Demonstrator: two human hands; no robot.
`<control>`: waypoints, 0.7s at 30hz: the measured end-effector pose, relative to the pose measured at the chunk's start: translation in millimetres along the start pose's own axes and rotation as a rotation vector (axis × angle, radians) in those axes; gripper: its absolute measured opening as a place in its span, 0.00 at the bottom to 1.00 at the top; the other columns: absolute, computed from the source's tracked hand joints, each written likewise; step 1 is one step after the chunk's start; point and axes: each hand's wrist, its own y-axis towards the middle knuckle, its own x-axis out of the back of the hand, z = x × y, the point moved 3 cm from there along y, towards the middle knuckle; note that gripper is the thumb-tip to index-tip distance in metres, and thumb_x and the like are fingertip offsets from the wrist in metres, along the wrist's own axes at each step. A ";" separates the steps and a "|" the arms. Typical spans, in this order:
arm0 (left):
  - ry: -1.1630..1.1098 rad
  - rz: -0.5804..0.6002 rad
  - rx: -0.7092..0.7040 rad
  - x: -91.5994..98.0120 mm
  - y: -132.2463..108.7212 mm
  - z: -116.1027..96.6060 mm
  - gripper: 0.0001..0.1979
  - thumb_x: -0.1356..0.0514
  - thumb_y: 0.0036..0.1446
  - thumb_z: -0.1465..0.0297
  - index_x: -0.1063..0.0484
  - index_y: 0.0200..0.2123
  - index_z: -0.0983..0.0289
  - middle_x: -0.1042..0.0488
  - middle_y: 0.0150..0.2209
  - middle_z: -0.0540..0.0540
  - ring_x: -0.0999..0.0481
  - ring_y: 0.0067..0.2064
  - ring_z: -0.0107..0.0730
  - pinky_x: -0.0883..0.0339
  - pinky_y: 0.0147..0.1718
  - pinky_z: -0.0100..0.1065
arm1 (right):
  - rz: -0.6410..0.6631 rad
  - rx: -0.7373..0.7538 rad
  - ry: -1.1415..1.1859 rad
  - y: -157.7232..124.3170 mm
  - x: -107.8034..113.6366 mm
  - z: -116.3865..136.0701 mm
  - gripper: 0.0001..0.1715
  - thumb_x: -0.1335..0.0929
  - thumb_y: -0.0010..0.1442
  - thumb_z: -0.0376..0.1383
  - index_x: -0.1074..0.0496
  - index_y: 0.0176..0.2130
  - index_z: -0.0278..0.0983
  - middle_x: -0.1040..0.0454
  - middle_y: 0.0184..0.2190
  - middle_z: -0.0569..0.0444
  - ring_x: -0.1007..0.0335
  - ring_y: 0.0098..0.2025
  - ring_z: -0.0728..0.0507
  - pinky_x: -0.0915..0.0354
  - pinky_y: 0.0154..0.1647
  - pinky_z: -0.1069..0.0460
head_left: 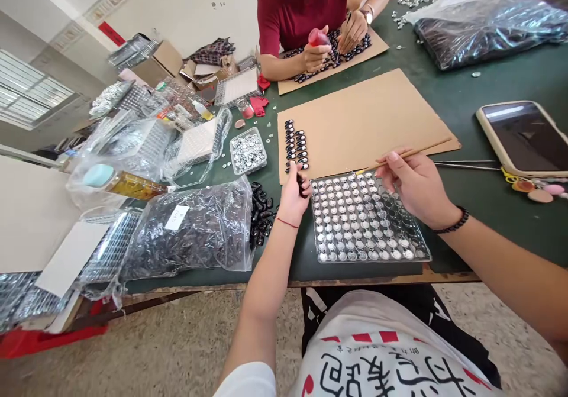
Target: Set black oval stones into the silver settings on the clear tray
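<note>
My left hand (294, 196) is closed around small black oval pieces, close to the near left corner of a cardboard sheet (364, 125). Two short columns of black pieces with shiny stones (296, 145) lie on that sheet's left edge. In my right hand (415, 184) a thin wooden stick (415, 150) is pinched, its tip pointing left over the far edge of a clear tray (373, 257). Round silvery stones (341, 219) sit in rows in the tray; several cells at its right look dark. A pile of loose black pieces (261, 213) lies left of my left forearm.
Across the table a co-worker (306, 18) holds a red bottle (318, 38) over another board of black pieces. At left are a filled plastic bag (195, 231), a tub of stones (248, 151) and a drink bottle (133, 183). A phone (523, 134) and tweezers (470, 164) lie right.
</note>
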 end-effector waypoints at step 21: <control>1.057 0.269 -0.375 -33.5 -28.8 34.0 0.13 0.41 0.47 0.63 0.27 0.33 0.65 0.29 0.21 0.51 0.38 0.19 0.22 0.45 0.20 0.26 | 0.074 0.270 -0.399 -16.1 -7.6 11.8 0.16 0.42 0.59 0.44 0.34 0.30 0.36 0.33 0.22 0.54 0.38 0.21 0.50 0.42 0.21 0.54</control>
